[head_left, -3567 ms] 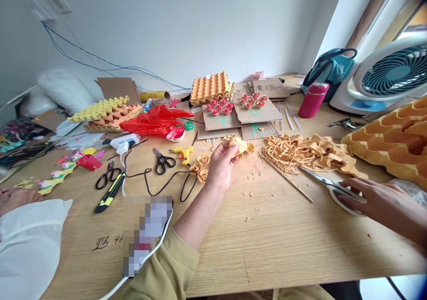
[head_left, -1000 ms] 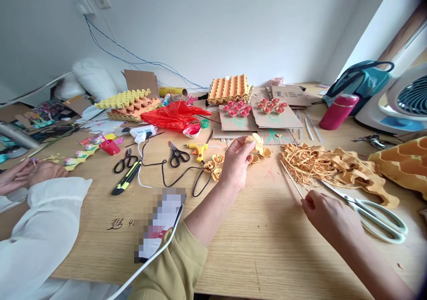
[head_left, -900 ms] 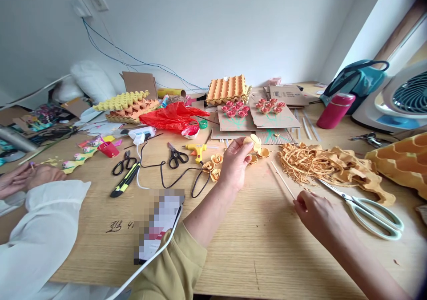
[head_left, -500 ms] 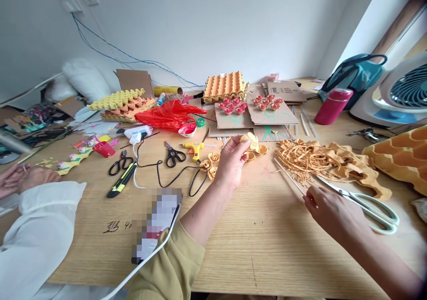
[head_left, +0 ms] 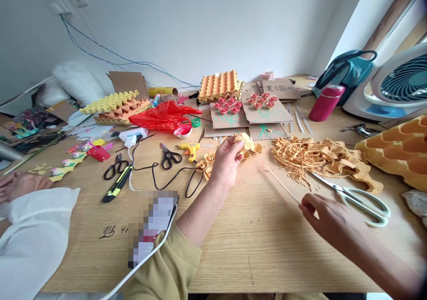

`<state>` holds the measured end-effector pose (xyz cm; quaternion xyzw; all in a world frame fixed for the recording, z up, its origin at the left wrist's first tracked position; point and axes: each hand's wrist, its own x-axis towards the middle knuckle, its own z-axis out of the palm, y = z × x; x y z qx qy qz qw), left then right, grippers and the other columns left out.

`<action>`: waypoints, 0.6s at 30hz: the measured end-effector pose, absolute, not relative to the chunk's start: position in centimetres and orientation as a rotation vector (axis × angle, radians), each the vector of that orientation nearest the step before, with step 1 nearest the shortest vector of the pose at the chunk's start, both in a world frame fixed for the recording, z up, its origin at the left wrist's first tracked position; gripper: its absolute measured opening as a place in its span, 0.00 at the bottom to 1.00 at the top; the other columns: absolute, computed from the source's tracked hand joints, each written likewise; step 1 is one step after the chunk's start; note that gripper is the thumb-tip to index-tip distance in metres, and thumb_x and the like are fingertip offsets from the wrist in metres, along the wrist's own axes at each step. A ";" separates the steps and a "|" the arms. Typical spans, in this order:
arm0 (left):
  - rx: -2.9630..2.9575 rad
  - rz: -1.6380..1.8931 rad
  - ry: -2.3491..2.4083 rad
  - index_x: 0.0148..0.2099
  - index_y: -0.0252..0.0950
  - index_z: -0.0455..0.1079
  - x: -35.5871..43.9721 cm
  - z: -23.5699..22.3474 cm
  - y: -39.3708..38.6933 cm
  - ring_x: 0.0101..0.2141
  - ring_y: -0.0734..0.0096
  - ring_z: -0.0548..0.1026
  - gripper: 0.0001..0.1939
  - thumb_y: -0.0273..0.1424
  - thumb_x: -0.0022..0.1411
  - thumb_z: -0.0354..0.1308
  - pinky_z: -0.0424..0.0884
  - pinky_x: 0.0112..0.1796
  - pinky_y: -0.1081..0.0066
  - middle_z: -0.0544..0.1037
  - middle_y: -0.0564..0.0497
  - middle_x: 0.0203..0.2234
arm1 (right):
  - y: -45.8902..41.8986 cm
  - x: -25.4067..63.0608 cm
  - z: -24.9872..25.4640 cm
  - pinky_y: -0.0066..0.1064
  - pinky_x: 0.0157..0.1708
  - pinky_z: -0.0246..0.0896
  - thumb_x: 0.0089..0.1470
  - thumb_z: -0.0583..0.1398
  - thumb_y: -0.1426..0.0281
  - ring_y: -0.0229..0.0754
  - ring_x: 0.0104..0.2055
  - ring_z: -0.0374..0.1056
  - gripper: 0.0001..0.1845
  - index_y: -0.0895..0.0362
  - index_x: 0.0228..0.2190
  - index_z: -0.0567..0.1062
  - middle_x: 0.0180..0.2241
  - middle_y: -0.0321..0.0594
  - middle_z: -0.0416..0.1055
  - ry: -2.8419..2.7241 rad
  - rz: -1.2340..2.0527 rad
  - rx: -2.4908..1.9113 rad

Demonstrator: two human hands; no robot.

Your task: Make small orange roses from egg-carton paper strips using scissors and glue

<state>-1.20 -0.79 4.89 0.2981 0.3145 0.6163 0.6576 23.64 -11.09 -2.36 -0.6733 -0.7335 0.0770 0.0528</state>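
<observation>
Stick (head_left: pixel 283 184) in the right hand (head_left: pixel 322 208), pulp flower (head_left: pixel 243 139) in the left hand (head_left: pixel 227 164)

The right hand's grip pinches the stick near its closer end, between thumb and fingers, over the right part of the tabletop (head_left: pixel 280 255). The stick's long axis slants forward and left, its blurred far tip pointing toward the loose petal cups (head_left: pixel 256 148); whether that tip touches the wood cannot be told. It looks light, slim and stiff, probably easy to roll between fingertips and best held near one end.

The left hand's grip is closed on the pulp flower's near edge, holding it raised just beside those cups. It is roundish, without a clear long axis, its petals spreading forward and right. It should weigh little and feel dry rather than slippery; thin petals could bend or tear, so the thicker base seems the safer hold. White-handled scissors (head_left: pixel 365 206) lie beyond the right wrist.
</observation>
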 end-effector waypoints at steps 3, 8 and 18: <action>0.676 1.390 0.712 0.37 0.38 0.73 -1.2 4.9 -0.8 0.32 0.79 0.72 0.15 0.30 0.47 0.72 0.61 0.31 0.78 0.77 0.55 0.33 | -11.0 23.5 -2.3 0.33 0.26 0.47 0.60 0.49 0.63 0.45 0.28 0.68 0.14 0.53 0.25 0.66 0.27 0.42 0.73 -2.235 0.220 -2.132; 0.694 1.386 0.713 0.37 0.38 0.72 -1.1 4.6 -0.8 0.32 0.79 0.71 0.15 0.30 0.47 0.72 0.61 0.31 0.77 0.77 0.55 0.33 | -10.5 24.8 -1.5 0.34 0.28 0.47 0.59 0.52 0.67 0.43 0.27 0.66 0.10 0.52 0.26 0.68 0.26 0.40 0.73 -2.256 0.201 -2.094; 0.675 1.407 0.716 0.37 0.37 0.72 -1.9 4.7 -0.1 0.31 0.79 0.72 0.16 0.31 0.46 0.72 0.63 0.33 0.77 0.78 0.55 0.32 | -5.7 25.7 0.0 0.33 0.27 0.44 0.64 0.49 0.66 0.45 0.32 0.70 0.12 0.53 0.30 0.68 0.33 0.43 0.76 -2.191 0.074 -2.309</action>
